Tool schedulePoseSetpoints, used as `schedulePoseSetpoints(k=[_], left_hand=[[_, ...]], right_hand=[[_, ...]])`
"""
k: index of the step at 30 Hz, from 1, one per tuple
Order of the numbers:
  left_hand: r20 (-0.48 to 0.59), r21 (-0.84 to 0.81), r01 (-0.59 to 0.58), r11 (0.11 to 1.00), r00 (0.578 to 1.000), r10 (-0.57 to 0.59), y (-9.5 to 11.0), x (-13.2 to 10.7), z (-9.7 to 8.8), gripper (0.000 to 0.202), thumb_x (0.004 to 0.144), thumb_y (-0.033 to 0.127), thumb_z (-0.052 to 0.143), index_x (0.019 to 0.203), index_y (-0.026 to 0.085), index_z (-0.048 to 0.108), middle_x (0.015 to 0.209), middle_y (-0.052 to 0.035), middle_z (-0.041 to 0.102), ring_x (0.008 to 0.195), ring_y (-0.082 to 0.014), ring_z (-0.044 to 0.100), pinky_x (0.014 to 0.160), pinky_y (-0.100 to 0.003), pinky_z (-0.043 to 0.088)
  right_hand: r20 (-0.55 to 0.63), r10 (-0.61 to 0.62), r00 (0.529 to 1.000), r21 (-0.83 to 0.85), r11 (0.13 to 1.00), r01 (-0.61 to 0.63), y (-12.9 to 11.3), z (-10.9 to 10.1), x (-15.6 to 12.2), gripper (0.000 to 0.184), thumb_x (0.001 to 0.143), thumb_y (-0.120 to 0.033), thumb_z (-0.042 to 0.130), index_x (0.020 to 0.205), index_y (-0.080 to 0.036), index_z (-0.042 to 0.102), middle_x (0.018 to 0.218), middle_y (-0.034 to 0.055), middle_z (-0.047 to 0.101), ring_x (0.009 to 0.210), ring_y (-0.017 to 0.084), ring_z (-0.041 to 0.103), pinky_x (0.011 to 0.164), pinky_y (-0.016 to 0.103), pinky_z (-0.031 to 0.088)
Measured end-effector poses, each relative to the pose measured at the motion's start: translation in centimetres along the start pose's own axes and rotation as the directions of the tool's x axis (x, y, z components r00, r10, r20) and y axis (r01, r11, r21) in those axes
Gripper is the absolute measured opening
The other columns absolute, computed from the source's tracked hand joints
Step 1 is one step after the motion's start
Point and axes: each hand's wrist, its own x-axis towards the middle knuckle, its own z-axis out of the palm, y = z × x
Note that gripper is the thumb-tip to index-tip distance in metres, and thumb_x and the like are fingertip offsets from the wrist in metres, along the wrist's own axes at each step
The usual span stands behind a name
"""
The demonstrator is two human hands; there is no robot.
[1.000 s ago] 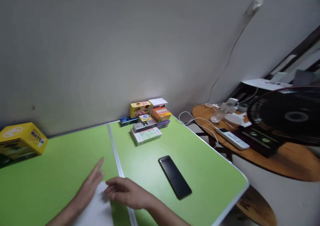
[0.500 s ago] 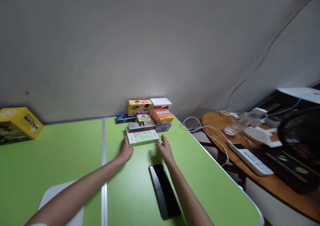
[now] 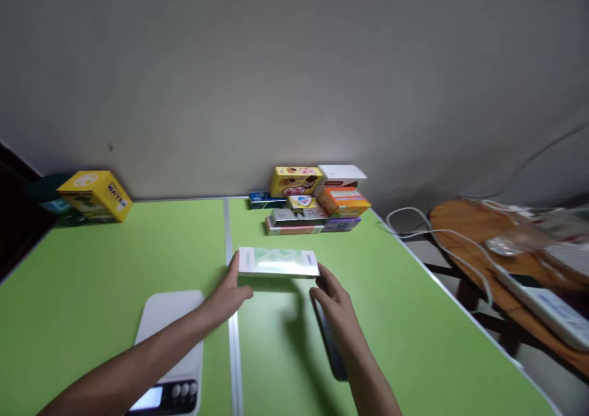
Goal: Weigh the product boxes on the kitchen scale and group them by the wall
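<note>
A flat white and pale-green box [image 3: 278, 261] is held above the green table between my two hands. My left hand [image 3: 230, 290] presses its left end, thumb toward me. My right hand [image 3: 335, 296] grips the right end, fingers bent. Beneath my right hand and forearm lies a black phone [image 3: 330, 342], partly covered. Left of it, a white kitchen scale [image 3: 177, 312] with a lit display sits partly under my left forearm. Behind the held box, a silver box [image 3: 299, 216] rests on a thin pinkish box [image 3: 294, 229].
Against the wall are a yellow biscuit box [image 3: 294, 181], a white box [image 3: 341, 173], an orange box [image 3: 344, 201], a purple box [image 3: 341, 224] and a blue box [image 3: 267, 200]. A yellow carton [image 3: 96, 196] stands far left. White cables and a power strip [image 3: 543, 305] lie at right.
Both hands have lifted the pale-green box off the table and brought it nearer, away from the stack. The view has turned left, showing more of the scale.
</note>
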Motion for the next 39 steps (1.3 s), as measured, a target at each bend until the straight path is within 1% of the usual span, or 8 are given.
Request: schedulePoseSetpoints(k=[2, 5, 9, 13, 19, 25, 33, 39], left_hand=[[0.026, -0.033, 0.071, 0.997, 0.997, -0.07, 0.6, -3.9, -4.4, 0.092, 0.067, 0.015, 0.059, 0.149, 0.024, 0.019, 0.154, -0.0042, 0.028, 0.14, -0.0334, 0.026, 0.11, -0.047, 0.031], [-0.06, -0.1, 0.199, 0.975, 0.977, -0.206, 0.6, -8.8, -10.1, 0.092, 0.068, 0.02, 0.06, 0.149, 0.028, 0.017, 0.151, -0.0043, 0.036, 0.132, -0.0375, 0.04, 0.099, -0.049, 0.045], [-0.171, -0.154, 0.263, 0.953, 0.942, -0.287, -2.1, -12.5, -14.4, 0.093, 0.067, 0.021, 0.056, 0.15, 0.025, 0.013, 0.149, -0.0053, 0.039, 0.136, -0.0341, 0.034, 0.101, -0.048, 0.044], [-0.19, -0.2, 0.182, 0.963, 0.957, -0.221, -5.3, -13.7, -15.4, 0.098, 0.06, 0.016, 0.055, 0.15, 0.018, 0.016, 0.15, -0.0067, 0.037, 0.141, -0.0299, 0.025, 0.11, -0.043, 0.034], [-0.164, -0.263, 0.125, 0.957, 0.971, -0.172, -7.9, -14.2, -15.7, 0.098, 0.063, 0.019, 0.053, 0.15, 0.012, 0.01, 0.153, -0.0088, 0.03, 0.141, -0.0273, 0.024, 0.111, -0.037, 0.033], [-0.371, -0.246, 0.111, 0.963, 0.907, -0.199, -9.9, -14.6, -17.6, 0.092, 0.066, 0.026, 0.054, 0.149, 0.016, 0.017, 0.158, -0.0051, 0.012, 0.143, -0.0286, 0.018, 0.116, -0.041, 0.021], [-0.528, -0.208, 0.067, 0.976, 0.832, -0.17, -12.9, -16.6, -21.1, 0.09, 0.063, 0.037, 0.055, 0.145, 0.013, 0.029, 0.154, -0.0085, 0.026, 0.141, -0.0267, 0.026, 0.116, -0.033, 0.023], [-0.428, -0.198, 0.144, 0.97, 0.877, -0.218, -11.7, -16.9, -20.0, 0.08, 0.065, 0.038, 0.057, 0.14, 0.017, 0.04, 0.151, -0.0068, 0.035, 0.139, -0.0286, 0.03, 0.113, -0.036, 0.029]], right_hand=[[0.077, -0.002, 0.997, 0.043, 0.999, -0.001, -0.3, 2.9, -3.6, 0.071, 0.072, -0.034, 0.056, 0.14, -0.022, 0.04, 0.148, 0.0082, 0.041, 0.134, 0.03, 0.039, 0.109, 0.045, 0.033], [0.212, -0.038, 0.976, 0.075, 0.997, 0.023, -0.4, 7.5, -8.6, 0.069, 0.077, -0.036, 0.055, 0.143, -0.025, 0.036, 0.152, 0.0061, 0.032, 0.139, 0.029, 0.031, 0.111, 0.044, 0.031], [0.317, -0.01, 0.948, 0.065, 0.998, -0.012, 0.2, 12.3, -12.9, 0.068, 0.08, -0.038, 0.053, 0.144, -0.028, 0.032, 0.154, 0.003, 0.027, 0.14, 0.027, 0.027, 0.112, 0.042, 0.029], [0.338, 0.075, 0.938, 0.029, 0.995, -0.091, 1.4, 14.2, -14.4, 0.073, 0.079, -0.043, 0.054, 0.146, -0.028, 0.03, 0.156, 0.0029, 0.023, 0.14, 0.03, 0.027, 0.11, 0.043, 0.034], [0.39, 0.134, 0.911, -0.061, 0.991, -0.119, 1.7, 14.1, -14.1, 0.075, 0.077, -0.048, 0.058, 0.145, -0.026, 0.033, 0.156, 0.0059, 0.025, 0.14, 0.032, 0.028, 0.108, 0.046, 0.036], [0.251, 0.093, 0.963, -0.069, 0.995, -0.078, 1.3, 12.1, -13.0, 0.074, 0.075, -0.055, 0.057, 0.14, -0.022, 0.042, 0.15, 0.0121, 0.037, 0.134, 0.034, 0.039, 0.107, 0.049, 0.035], [0.129, 0.099, 0.987, -0.058, 0.994, -0.092, 1.7, 9.6, -13.2, 0.073, 0.074, -0.053, 0.06, 0.137, -0.02, 0.044, 0.146, 0.0146, 0.043, 0.131, 0.037, 0.042, 0.106, 0.051, 0.036], [0.206, 0.104, 0.973, -0.018, 0.995, -0.103, 1.3, 11.4, -13.6, 0.067, 0.075, -0.048, 0.06, 0.135, -0.021, 0.047, 0.146, 0.0137, 0.043, 0.132, 0.034, 0.041, 0.109, 0.051, 0.031]])
